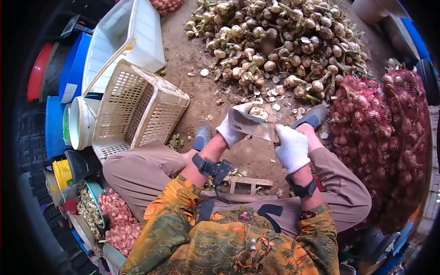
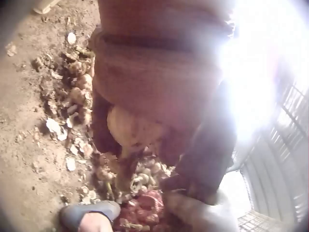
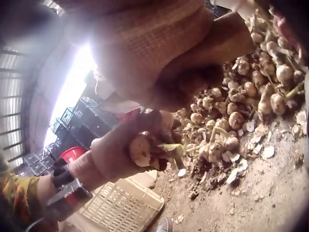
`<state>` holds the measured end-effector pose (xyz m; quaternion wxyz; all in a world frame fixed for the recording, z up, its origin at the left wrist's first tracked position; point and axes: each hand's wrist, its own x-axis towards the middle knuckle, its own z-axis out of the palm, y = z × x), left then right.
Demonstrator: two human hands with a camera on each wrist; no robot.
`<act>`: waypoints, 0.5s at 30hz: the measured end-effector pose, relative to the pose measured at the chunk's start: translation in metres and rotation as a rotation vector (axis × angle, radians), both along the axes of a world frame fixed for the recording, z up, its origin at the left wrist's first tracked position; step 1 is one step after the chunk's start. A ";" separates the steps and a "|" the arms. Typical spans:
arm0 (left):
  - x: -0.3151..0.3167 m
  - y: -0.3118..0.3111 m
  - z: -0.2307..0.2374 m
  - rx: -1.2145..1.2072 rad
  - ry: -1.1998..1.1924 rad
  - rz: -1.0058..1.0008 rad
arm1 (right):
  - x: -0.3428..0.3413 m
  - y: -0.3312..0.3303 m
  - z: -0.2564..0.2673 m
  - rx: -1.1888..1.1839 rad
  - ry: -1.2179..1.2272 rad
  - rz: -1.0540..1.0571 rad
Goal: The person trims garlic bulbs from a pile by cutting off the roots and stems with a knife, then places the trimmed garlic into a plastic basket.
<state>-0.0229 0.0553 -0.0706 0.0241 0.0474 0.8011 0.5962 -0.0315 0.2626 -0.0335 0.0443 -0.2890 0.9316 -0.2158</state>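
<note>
The gloved right hand (image 1: 293, 149) curls round the handle of a broad-bladed knife (image 1: 255, 127), its blade reaching to the gloved left hand (image 1: 230, 133), which grips a garlic bulb (image 3: 140, 151). Beyond, a garlic heap (image 1: 279, 43) lies near red mesh sacks (image 1: 360, 121).

A garlic heap (image 1: 279, 43) is lying beyond the left fingers (image 1: 243, 107) and right fingers (image 1: 283, 136).
Between them a knife (image 1: 255, 127) is stretching; to their left a basket (image 1: 160, 110) is sitting before a tub (image 1: 149, 41); to their right mesh sacks (image 1: 360, 119) are standing.
</note>
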 end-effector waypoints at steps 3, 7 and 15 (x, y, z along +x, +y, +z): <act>0.011 -0.001 0.030 -0.096 0.019 -0.016 | 0.006 0.002 -0.006 -0.016 0.052 0.007; 0.017 0.002 0.032 -0.169 -0.040 0.025 | 0.011 0.006 -0.020 -0.066 0.098 -0.034; 0.025 0.011 0.084 -0.340 -0.147 0.096 | -0.027 0.031 -0.025 -0.020 -0.058 -0.340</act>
